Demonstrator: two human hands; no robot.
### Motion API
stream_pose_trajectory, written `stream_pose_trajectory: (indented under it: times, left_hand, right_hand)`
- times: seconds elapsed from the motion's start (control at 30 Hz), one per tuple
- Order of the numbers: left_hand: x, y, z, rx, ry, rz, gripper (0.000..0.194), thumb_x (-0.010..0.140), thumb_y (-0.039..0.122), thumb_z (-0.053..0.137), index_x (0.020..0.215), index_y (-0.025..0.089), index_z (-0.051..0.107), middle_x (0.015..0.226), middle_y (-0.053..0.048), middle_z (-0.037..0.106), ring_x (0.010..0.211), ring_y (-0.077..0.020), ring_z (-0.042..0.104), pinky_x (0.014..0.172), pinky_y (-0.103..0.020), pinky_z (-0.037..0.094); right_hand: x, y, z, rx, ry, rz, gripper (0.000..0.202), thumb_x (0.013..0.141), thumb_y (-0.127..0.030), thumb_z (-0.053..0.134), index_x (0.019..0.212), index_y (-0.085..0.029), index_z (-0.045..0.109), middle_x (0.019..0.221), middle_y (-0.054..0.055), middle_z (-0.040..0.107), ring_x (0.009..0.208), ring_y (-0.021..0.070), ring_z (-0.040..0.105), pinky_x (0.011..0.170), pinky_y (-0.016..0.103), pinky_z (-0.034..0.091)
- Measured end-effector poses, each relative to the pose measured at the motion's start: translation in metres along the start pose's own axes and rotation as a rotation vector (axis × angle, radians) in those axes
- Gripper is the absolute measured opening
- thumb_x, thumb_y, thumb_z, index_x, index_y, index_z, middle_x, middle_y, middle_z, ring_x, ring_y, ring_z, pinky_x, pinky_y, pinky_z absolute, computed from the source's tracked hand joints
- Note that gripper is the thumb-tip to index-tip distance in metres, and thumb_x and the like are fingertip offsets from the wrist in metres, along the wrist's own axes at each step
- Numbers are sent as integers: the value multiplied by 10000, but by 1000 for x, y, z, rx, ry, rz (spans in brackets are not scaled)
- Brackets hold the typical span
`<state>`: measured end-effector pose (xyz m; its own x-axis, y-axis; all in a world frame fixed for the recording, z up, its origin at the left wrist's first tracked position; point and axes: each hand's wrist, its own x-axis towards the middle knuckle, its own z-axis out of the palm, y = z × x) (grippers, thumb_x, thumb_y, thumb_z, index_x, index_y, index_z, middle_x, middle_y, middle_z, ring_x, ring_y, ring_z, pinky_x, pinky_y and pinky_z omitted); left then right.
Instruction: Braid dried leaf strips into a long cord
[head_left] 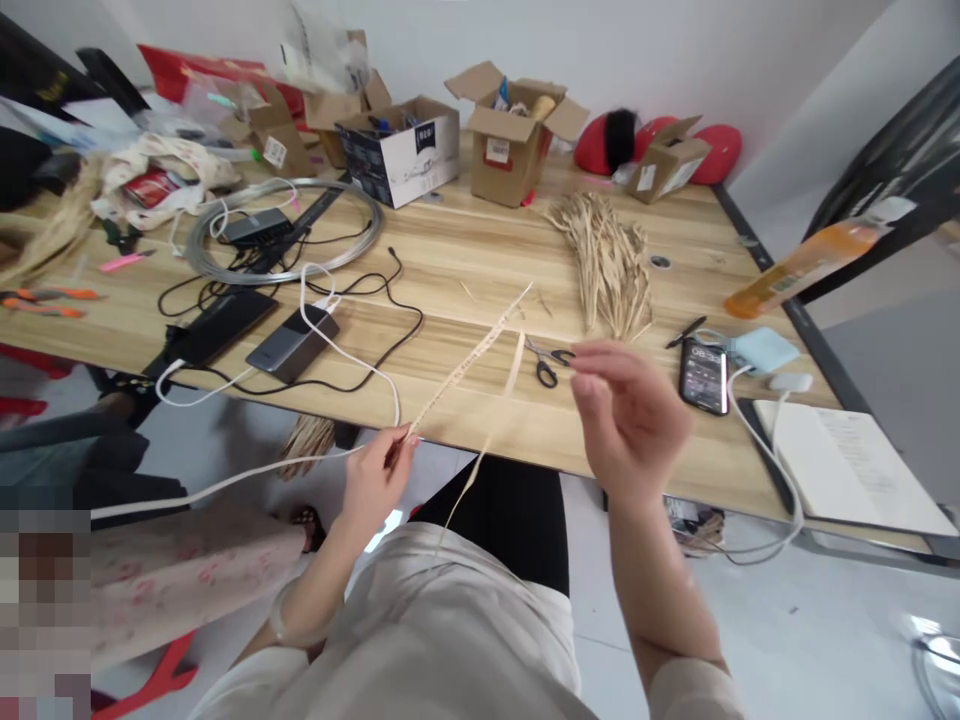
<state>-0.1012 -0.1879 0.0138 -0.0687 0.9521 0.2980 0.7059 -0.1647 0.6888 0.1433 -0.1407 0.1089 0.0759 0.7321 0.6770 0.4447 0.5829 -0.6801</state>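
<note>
The left hand (381, 468) pinches the near end of the braid (466, 368), whose long axis slants away and rightward over the counter (480, 235). The right hand (630, 420), farther from it, rightward, has bent fingers; whether they grip anything, I cannot tell.

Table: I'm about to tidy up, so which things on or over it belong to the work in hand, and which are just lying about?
Likely part of the work:
- braided strip, in the left hand
- loose pale strand
- dried bundle
- scissors, probably for trimming

Probably just lying about:
- phone
- open notebook
- orange bottle
- pliers
</note>
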Motion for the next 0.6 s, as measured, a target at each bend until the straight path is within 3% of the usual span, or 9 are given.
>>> stream_pose_trajectory:
  times: [0.13,0.27,0.4,0.6]
  left_hand:
    - [-11,-4,-2,13,-2,-23,165,840,280,510,919,177,611,734,-41,708,528,-119,591,585,-227,462]
    - [-20,-7,-9,11,-29,-40,152,840,259,510,914,177,615,673,-19,697,484,-108,575,558,-214,457]
    - [-30,-12,-13,19,-39,-35,147,835,241,521,925,180,620,734,-29,719,501,-110,597,553,-207,465]
    - [-34,-7,-6,103,22,-10,142,812,251,555,876,182,661,725,-45,722,535,-125,614,576,-219,471]
  right_hand:
    - [20,21,25,-428,-240,-223,229,865,-278,523,1063,-194,602,1151,129,602,1152,281,505,976,484,361]
    - [25,43,43,-689,-394,-276,255,906,-198,426,1103,-169,585,1053,113,627,1073,256,503,967,465,301]
    - [34,52,44,-753,-496,-289,270,914,-168,402,1079,-160,616,960,109,605,935,229,499,843,405,328]
    - [54,57,41,-767,-735,-355,251,880,-360,539,875,-152,679,989,112,582,965,243,486,788,380,326]
